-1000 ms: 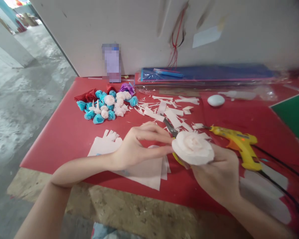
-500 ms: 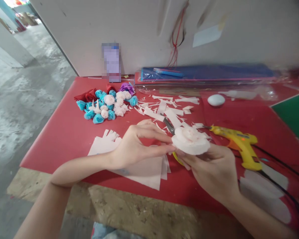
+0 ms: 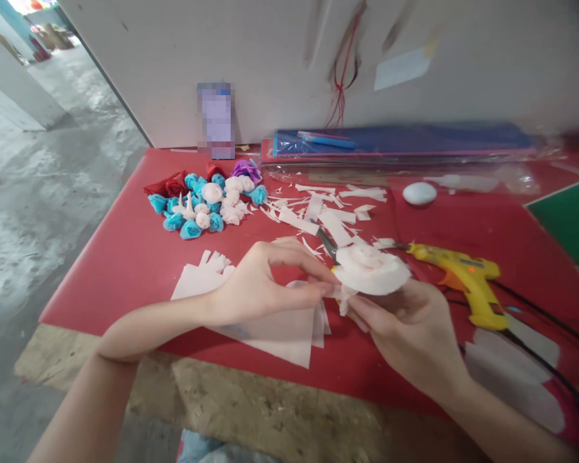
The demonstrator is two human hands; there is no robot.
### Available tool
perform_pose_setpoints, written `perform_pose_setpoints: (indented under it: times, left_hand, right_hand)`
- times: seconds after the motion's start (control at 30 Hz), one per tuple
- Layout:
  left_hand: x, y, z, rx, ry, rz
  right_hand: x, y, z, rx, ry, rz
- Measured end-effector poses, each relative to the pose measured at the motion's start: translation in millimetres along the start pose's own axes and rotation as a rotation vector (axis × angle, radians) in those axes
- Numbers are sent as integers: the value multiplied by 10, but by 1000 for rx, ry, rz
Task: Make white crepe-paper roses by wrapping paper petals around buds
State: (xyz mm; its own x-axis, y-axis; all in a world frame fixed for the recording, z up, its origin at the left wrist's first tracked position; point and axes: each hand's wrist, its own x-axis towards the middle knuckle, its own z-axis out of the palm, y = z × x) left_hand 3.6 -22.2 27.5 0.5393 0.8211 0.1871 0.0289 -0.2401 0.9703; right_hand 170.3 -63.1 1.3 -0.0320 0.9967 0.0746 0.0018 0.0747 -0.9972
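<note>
A white paper flower [image 3: 374, 267] is tilted above the red table, its ruffled head facing up. My right hand [image 3: 410, 334] grips it from below, near its short white base. Thumb and forefinger of my left hand [image 3: 270, 283] pinch the end of a white strip at that base. Behind the flower lie scissors [image 3: 325, 243] with dark blades and a partly hidden yellow handle. White sheets [image 3: 275, 337] lie under my left hand. To the right rests a yellow glue gun [image 3: 473, 283].
On the red table [image 3: 101, 257], blue, white, red and purple paper flowers [image 3: 212, 193] cluster at the left. White scraps [image 3: 335, 215] lie mid-table. A white egg-shaped object [image 3: 419, 193], wrapped blue sheets [image 3: 405, 143] and a propped phone [image 3: 217, 122] are farther back.
My left fingers have drawn slightly away from my right ones, and the white strip between them now shows. The flower has shifted slightly right and up.
</note>
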Motion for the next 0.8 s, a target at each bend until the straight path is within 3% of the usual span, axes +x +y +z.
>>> perform_pose_setpoints:
  times: [0.13,0.37,0.6,0.8]
  left_hand:
    - [-6,11,7,25,-9,-52]
    - [-8,-2,34,252,85,186]
    - [-29,18,63,362,114,302]
    - [-37,-52,96,349,191,407]
  right_hand:
    - [6,7,-6,-82,27,-62]
    - [8,-5,18,-256,80,-182]
    - [-10,-43,28,-468,172,-342]
    - [-36,-66,33,-457,194,-320]
